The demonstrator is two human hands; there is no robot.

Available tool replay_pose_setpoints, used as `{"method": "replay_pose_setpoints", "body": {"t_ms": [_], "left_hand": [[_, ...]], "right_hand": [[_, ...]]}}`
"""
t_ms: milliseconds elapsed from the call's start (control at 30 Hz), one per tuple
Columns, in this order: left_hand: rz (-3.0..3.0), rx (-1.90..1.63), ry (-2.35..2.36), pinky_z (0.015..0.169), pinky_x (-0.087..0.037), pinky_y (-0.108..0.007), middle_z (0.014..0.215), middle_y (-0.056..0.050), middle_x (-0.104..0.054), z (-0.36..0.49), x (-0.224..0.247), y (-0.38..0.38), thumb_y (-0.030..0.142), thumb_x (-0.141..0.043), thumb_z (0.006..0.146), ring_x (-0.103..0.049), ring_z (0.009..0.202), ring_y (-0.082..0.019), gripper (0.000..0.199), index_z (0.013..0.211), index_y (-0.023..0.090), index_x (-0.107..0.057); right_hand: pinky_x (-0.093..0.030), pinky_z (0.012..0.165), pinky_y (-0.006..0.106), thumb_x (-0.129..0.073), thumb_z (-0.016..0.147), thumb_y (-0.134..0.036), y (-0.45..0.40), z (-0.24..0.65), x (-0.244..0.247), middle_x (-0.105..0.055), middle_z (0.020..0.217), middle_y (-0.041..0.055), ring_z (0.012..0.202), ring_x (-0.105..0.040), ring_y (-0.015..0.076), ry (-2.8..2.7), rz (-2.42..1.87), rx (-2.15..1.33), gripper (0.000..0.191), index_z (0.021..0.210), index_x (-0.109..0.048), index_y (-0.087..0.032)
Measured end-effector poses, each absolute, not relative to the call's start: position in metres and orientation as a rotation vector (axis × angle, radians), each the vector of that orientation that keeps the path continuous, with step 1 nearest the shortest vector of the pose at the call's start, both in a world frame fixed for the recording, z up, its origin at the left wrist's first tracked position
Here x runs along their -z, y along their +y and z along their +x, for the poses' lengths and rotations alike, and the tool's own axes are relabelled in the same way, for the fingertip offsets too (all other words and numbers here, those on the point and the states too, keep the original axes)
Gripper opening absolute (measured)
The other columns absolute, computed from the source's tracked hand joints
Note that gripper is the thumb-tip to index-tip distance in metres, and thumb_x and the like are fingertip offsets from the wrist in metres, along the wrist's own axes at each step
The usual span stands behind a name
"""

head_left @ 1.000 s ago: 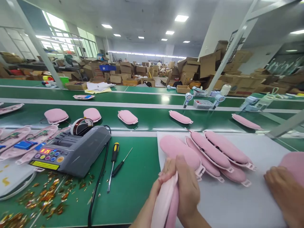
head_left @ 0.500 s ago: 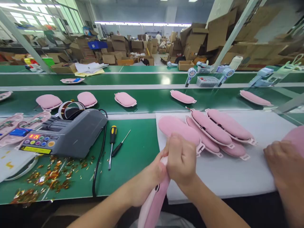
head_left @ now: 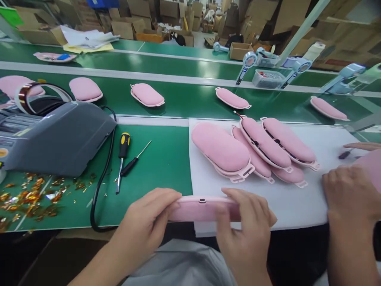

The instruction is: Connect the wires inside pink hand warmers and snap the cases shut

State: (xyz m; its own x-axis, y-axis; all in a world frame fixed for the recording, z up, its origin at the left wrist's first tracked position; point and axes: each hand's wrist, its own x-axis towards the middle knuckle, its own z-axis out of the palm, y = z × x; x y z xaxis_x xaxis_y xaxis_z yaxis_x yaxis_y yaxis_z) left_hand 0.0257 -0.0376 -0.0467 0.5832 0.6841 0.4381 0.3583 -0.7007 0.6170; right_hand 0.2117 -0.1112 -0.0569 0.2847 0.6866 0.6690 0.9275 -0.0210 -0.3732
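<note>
Both my hands grip a pink padded eye mask (head_left: 193, 212), held level on its edge over the table's front rim. My left hand (head_left: 145, 218) is closed round its left end, thumb below and fingers on top. At the other end, my right hand (head_left: 248, 218) pinches it between thumb and fingers; the thumb is slightly blurred. A small dark port slot shows in the pale seam facing up. Just beyond lies a pile of similar pink eye masks (head_left: 222, 147) with strap loops, on a white sheet (head_left: 309, 206).
To the left are a grey tape dispenser (head_left: 62, 139), its black cable (head_left: 99, 190), a yellow-black screwdriver (head_left: 123, 147), a thin black screwdriver (head_left: 131, 166) and amber tape scraps (head_left: 32, 194). Another person's hand (head_left: 351, 190) works at right. More masks lie along the green conveyor (head_left: 184, 95).
The mask has turned from upright and pointing at me to lying level. My hands have moved apart from its upper end to opposite ends. The view has tipped downward.
</note>
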Motion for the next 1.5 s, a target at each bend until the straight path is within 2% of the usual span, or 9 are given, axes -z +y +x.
{"method": "replay_pose_setpoints", "body": {"t_ms": [133,267,400,633,800,1000,1133,1300,1500], "left_hand": [[2.424,-1.201,0.818,0.081,-0.052,-0.023,0.098,-0.007,-0.064,0.037,0.055,-0.044,-0.005,-0.045,0.084,-0.060,0.094,-0.014,0.032,0.108,0.013,-0.058],[2.474,-1.158,0.845,0.088,-0.050,-0.033,0.106,-0.012,-0.064,0.049,0.061,-0.041,0.013,-0.050,0.091,-0.057,0.101,-0.019,0.025,0.114,0.010,-0.056],[2.327,-1.227,0.990,0.090,-0.049,-0.032,0.105,-0.009,-0.068,0.061,0.070,-0.044,0.015,-0.053,0.090,-0.060,0.102,-0.018,0.019,0.108,0.013,-0.060],[2.192,-1.422,1.004,0.079,-0.052,-0.031,0.093,-0.003,-0.070,0.069,0.074,-0.047,0.002,-0.058,0.079,-0.066,0.088,-0.017,0.025,0.098,0.018,-0.062],[2.274,-1.370,1.025,0.081,-0.047,-0.032,0.094,-0.006,-0.067,0.067,0.077,-0.051,0.011,-0.054,0.085,-0.062,0.090,-0.018,0.016,0.099,0.015,-0.059],[2.419,-1.327,1.035,0.088,-0.040,-0.037,0.109,-0.014,-0.062,0.066,0.082,-0.062,0.023,-0.045,0.093,-0.056,0.104,-0.024,0.025,0.113,0.011,-0.056],[2.402,-1.337,1.050,0.088,-0.040,-0.035,0.106,-0.009,-0.063,0.068,0.085,-0.064,0.024,-0.047,0.094,-0.056,0.102,-0.021,0.020,0.110,0.016,-0.057],[2.239,-1.520,1.046,0.084,-0.043,-0.035,0.092,-0.004,-0.065,0.075,0.090,-0.064,0.009,-0.051,0.084,-0.056,0.092,-0.020,0.018,0.097,0.019,-0.058],[2.254,-1.503,1.021,0.079,-0.042,-0.034,0.092,-0.004,-0.066,0.073,0.088,-0.061,0.012,-0.053,0.086,-0.057,0.087,-0.019,0.014,0.096,0.020,-0.059]], "right_hand": [[-0.036,0.077,0.034,-0.051,0.093,-0.047,-0.118,0.210,0.066,-0.054,0.090,0.0070,0.085,-0.051,0.0211,-1.533,-1.710,0.382,0.031,0.097,-0.060,-0.017],[-0.035,0.082,0.035,-0.049,0.095,-0.043,-0.116,0.208,0.068,-0.059,0.094,0.0089,0.090,-0.055,0.0217,-1.489,-1.764,0.372,0.030,0.096,-0.058,-0.015],[-0.039,0.088,0.037,-0.050,0.096,-0.025,-0.112,0.203,0.062,-0.066,0.102,0.0122,0.100,-0.059,0.0238,-1.636,-1.753,0.329,0.020,0.104,-0.060,-0.010],[-0.045,0.081,0.035,-0.052,0.090,-0.006,-0.105,0.196,0.063,-0.068,0.088,0.0097,0.087,-0.060,0.0196,-1.503,-1.712,0.314,0.014,0.096,-0.064,-0.010],[-0.042,0.086,0.036,-0.053,0.093,-0.014,-0.111,0.199,0.062,-0.067,0.094,0.0084,0.092,-0.058,0.0199,-1.597,-1.669,0.255,0.012,0.100,-0.062,-0.011],[-0.040,0.090,0.038,-0.047,0.096,-0.025,-0.123,0.202,0.066,-0.055,0.117,0.0152,0.106,-0.048,0.0243,-1.650,-1.663,0.231,0.031,0.121,-0.054,-0.008],[-0.041,0.082,0.037,-0.048,0.096,-0.031,-0.123,0.201,0.079,-0.057,0.102,0.0115,0.093,-0.050,0.0227,-1.608,-1.646,0.371,0.026,0.112,-0.058,-0.012],[-0.039,0.079,0.036,-0.050,0.095,-0.024,-0.117,0.189,0.093,-0.060,0.094,0.0091,0.087,-0.054,0.0216,-1.518,-1.634,0.582,0.018,0.104,-0.061,-0.013],[-0.036,0.081,0.038,-0.045,0.096,-0.022,-0.118,0.189,0.079,-0.058,0.095,0.0079,0.086,-0.051,0.0222,-1.537,-1.695,0.405,0.017,0.105,-0.058,-0.017]]}}
